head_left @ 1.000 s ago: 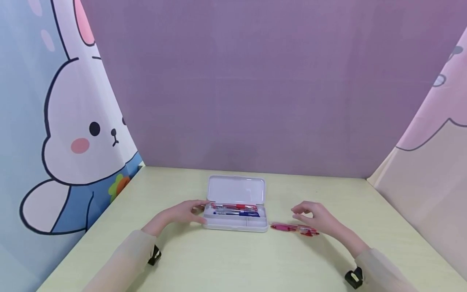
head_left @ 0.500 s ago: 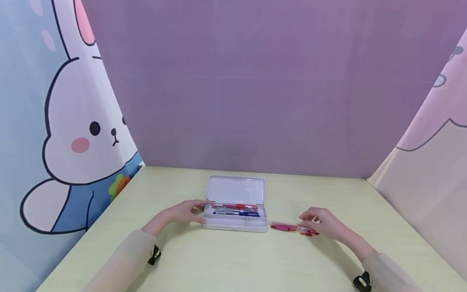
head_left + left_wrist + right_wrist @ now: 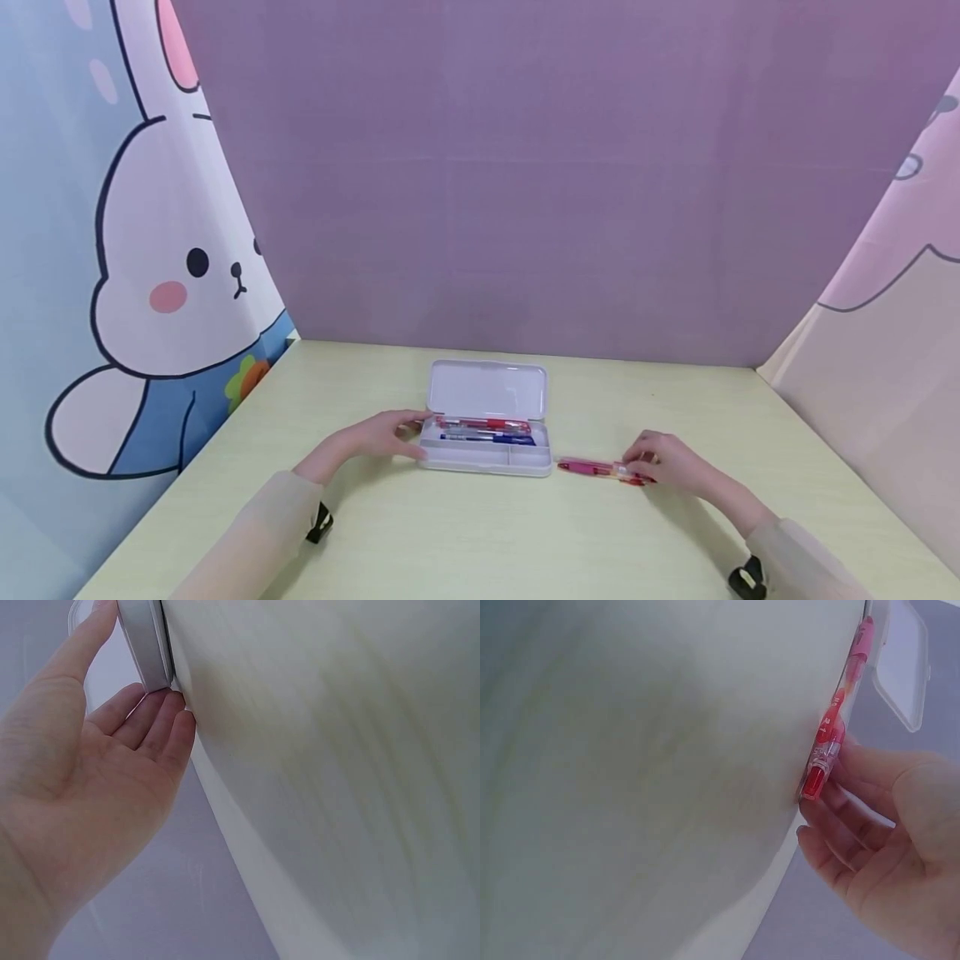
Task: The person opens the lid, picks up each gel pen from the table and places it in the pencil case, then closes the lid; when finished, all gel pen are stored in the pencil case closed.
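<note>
A white pencil case (image 3: pixel 483 458) lies on the table with its lid (image 3: pixel 487 390) raised at the back. My left hand (image 3: pixel 381 435) holds the case's left end, thumb at the front and fingers behind; the left wrist view shows fingertips against its wall. Inside the rear compartment are a red pen (image 3: pixel 495 425) and a blue-capped pen (image 3: pixel 487 438). Right of the case lie pink and red pens (image 3: pixel 592 467) close together. My right hand (image 3: pixel 667 460) pinches at their right end. In the right wrist view, the thumb touches a clear-barrelled red pen (image 3: pixel 829 724); some fingertips are hidden behind it.
The pale wooden table (image 3: pixel 480 542) ends at a purple backdrop (image 3: pixel 495 183). A curtain with a rabbit print (image 3: pixel 165 225) hangs at left, a pink and cream one (image 3: pixel 885 350) at right. Dark wrist straps show at both sleeves.
My right hand has moved right and down from above the pens onto their right end, its fingers closing in. My left hand and the pencil case have stayed in place.
</note>
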`<state>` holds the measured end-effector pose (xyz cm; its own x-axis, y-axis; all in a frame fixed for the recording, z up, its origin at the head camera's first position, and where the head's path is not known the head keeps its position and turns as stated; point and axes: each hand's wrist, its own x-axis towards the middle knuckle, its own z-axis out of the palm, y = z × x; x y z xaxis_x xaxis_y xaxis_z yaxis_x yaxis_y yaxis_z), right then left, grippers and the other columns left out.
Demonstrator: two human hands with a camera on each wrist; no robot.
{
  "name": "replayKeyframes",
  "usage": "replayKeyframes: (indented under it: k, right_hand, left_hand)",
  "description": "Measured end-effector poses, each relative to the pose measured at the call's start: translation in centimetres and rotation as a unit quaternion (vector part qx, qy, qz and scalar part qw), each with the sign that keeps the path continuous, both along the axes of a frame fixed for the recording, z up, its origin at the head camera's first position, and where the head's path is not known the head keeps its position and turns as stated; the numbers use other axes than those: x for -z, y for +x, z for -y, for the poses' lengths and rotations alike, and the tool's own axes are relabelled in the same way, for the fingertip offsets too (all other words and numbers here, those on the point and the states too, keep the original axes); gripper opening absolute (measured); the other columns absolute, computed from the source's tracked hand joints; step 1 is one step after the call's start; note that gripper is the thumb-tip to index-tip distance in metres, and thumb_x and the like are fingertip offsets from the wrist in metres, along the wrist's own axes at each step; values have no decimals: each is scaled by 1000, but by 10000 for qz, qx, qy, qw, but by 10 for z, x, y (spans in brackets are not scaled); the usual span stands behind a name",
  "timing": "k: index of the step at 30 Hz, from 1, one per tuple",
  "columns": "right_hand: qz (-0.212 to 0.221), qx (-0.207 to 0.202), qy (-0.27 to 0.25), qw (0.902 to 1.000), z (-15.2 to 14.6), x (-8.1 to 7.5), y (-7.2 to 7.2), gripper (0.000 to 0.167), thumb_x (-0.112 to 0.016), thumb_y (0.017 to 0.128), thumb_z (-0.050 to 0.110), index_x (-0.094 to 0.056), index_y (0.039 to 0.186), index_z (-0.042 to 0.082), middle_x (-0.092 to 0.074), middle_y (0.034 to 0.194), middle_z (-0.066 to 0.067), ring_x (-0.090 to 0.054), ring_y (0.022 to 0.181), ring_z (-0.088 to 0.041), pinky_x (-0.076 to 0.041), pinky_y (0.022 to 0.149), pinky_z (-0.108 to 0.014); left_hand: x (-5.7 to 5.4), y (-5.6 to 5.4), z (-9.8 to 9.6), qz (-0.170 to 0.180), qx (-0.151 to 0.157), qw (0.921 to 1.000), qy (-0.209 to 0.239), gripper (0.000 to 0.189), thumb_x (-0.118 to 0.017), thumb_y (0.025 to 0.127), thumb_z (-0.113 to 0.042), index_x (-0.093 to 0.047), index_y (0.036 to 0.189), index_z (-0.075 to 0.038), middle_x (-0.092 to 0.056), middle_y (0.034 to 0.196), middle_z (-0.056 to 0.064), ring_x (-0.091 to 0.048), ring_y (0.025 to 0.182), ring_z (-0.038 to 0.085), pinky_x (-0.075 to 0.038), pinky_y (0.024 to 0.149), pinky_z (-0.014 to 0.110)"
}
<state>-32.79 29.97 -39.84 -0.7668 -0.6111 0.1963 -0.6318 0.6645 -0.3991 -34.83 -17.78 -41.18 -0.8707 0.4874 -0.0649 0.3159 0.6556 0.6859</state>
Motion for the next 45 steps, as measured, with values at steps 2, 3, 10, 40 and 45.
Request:
replayKeyframes:
  k: [2, 3, 10, 40, 45]
  right_hand:
    - [-92, 42, 36, 9999, 0, 1, 0, 11, -66, 85, 7, -72, 92, 1, -61, 84, -4, -50, 70, -1, -46, 57, -19]
    - [-144, 68, 61, 9999, 0, 1, -1, 12, -66, 84, 7, -72, 92, 1, -60, 83, -3, -49, 70, 0, -45, 56, -19]
    - [-293, 373, 96, 9988, 0, 4, -3, 6, -70, 82, 9, -70, 85, 4, -60, 78, 1, -50, 66, 0, -45, 55, -18]
    - [-842, 678, -358, 9935, 2, -18, -3, 11, -70, 80, 3, -65, 80, 13, -60, 74, 10, -52, 69, 0, -48, 60, -23]
    - [-846, 692, -556, 9925, 12, -18, -6, 10, -70, 81, 5, -65, 80, 14, -60, 74, 10, -51, 69, -1, -46, 58, -22]
  left_hand:
    - [-1, 0, 0, 22, -32, 10000, 0, 77, -75, 78, -35, -41, 141, -8, -48, 137, 19, -47, 124, 35, -36, 106, 53]
    - [-1, 0, 0, 30, -52, 10000, -3, 77, -75, 78, -35, -41, 141, -8, -49, 136, 19, -47, 124, 35, -36, 106, 53]
    - [0, 0, 0, 77, -127, 9999, -54, 77, -76, 78, -34, -41, 142, -9, -49, 136, 19, -47, 124, 35, -36, 106, 54]
    - [3, -4, 1, -5, -2, 10000, -69, 76, -75, 78, -35, -42, 141, -11, -48, 137, 17, -47, 124, 34, -37, 106, 54]
    - [2, -3, 1, 22, -9, 10000, -40, 76, -75, 78, -35, -42, 141, -10, -48, 137, 17, -48, 123, 34, -37, 105, 53]
